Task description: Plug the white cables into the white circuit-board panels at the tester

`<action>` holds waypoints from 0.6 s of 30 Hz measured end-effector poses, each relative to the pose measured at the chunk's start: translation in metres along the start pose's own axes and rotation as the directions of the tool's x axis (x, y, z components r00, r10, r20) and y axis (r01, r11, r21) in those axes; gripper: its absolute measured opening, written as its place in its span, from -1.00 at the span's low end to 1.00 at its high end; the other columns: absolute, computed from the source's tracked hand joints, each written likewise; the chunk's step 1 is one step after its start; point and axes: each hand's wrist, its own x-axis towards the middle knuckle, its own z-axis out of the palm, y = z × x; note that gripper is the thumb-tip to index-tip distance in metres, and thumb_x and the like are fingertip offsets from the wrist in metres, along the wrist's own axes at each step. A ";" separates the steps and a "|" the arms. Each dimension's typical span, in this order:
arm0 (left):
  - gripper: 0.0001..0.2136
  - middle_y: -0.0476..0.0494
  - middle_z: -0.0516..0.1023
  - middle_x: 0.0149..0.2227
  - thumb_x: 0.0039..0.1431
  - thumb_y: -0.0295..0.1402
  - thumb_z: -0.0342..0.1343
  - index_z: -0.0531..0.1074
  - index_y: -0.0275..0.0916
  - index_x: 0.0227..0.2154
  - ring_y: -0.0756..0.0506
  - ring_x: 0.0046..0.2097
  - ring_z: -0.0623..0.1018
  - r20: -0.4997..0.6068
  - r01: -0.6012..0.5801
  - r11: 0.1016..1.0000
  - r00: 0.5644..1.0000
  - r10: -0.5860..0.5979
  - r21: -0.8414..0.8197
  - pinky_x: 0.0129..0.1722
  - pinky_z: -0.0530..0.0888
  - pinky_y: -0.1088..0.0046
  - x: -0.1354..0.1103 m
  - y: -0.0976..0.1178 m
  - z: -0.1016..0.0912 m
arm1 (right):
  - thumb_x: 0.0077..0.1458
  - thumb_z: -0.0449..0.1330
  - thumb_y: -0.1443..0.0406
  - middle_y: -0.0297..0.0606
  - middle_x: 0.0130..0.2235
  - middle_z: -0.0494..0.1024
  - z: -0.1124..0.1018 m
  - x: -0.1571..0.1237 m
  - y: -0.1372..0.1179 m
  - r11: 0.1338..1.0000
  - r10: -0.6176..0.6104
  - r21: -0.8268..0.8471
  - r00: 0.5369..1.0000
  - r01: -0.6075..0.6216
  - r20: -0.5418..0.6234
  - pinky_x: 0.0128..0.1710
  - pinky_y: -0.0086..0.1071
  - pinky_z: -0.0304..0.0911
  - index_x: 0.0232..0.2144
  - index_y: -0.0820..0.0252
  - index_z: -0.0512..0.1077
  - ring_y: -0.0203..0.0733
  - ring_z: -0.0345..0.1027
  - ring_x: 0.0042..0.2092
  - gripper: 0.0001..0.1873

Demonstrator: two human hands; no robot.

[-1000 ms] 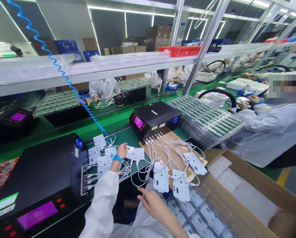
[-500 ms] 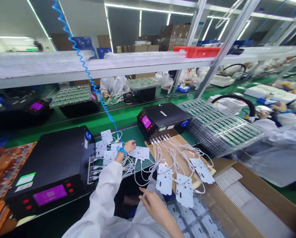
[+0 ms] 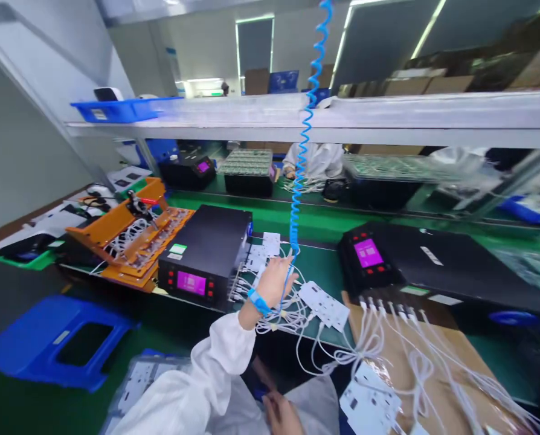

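My left hand [image 3: 274, 281] reaches forward over a tangle of white cables [image 3: 288, 317], its fingers stretched toward small white circuit boards [image 3: 270, 243] beside a black tester box [image 3: 206, 254]. A blue wrist strap [image 3: 257, 301] on that arm leads up into a coiled blue cord [image 3: 304, 145]. Another white board [image 3: 324, 305] lies just right of the hand. My right hand [image 3: 281, 415] hangs low at the bottom edge near my lap, fingers loose, nothing seen in it. A second black tester [image 3: 415, 266] stands to the right, its cables running to boards [image 3: 369, 405] on cardboard [image 3: 424, 356].
An orange fixture [image 3: 129, 232] sits left of the tester. A blue stool [image 3: 57, 341] stands at lower left, with a clear tray of boards [image 3: 147, 374] beside it. A shelf with a blue bin [image 3: 120, 109] runs overhead. A person in white [image 3: 318, 160] works across the green belt.
My view has swung to the left, bringing in the orange fixture and blue stool. My left hand stays over the white boards. My right hand has dropped toward the bottom edge.
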 end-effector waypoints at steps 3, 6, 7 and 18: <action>-0.53 -0.50 0.35 0.26 0.38 -0.31 -0.01 0.27 -0.42 0.27 -0.34 0.43 0.15 -0.320 0.180 0.952 0.943 -0.096 0.246 0.38 0.22 0.05 -0.010 -0.029 -0.055 | 0.04 -0.31 -0.27 -0.03 -0.29 0.67 0.023 0.025 0.035 0.999 0.050 0.012 0.999 -0.050 -0.018 -0.09 -0.05 0.42 -0.39 -0.19 0.44 0.21 0.61 -0.15 -0.35; -0.54 -0.58 0.32 0.28 0.37 -0.33 0.01 0.29 -0.48 0.24 -0.37 0.44 0.12 -0.342 0.288 0.899 0.924 -0.171 0.329 0.38 0.21 0.03 -0.012 -0.056 -0.087 | 0.09 -0.33 -0.15 0.10 -0.16 0.65 0.030 0.043 0.073 0.985 0.148 -0.073 0.983 -0.156 -0.105 -0.01 0.01 0.38 -0.37 -0.17 0.43 0.26 0.56 0.00 -0.41; -0.55 -0.59 0.31 0.29 0.37 -0.31 0.02 0.30 -0.48 0.23 -0.37 0.43 0.15 -0.330 0.294 0.896 0.926 -0.182 0.332 0.38 0.22 0.04 -0.012 -0.062 -0.091 | 0.12 -0.33 -0.10 0.12 -0.16 0.65 0.031 0.048 0.083 0.979 0.164 -0.103 0.979 -0.177 -0.124 -0.01 0.02 0.37 -0.35 -0.17 0.44 0.25 0.55 0.01 -0.43; -0.59 -0.28 0.35 0.32 0.40 -0.21 0.01 0.36 -0.25 0.21 -0.19 0.39 0.27 -0.320 0.112 0.945 0.947 -0.008 0.308 0.40 0.25 0.18 -0.020 -0.082 -0.078 | 0.06 -0.07 0.08 -0.11 -0.31 0.66 0.099 0.078 0.083 0.944 0.138 -0.300 0.990 -0.134 -0.008 -0.12 0.08 0.47 -0.49 -0.23 0.43 0.19 0.61 -0.13 -0.71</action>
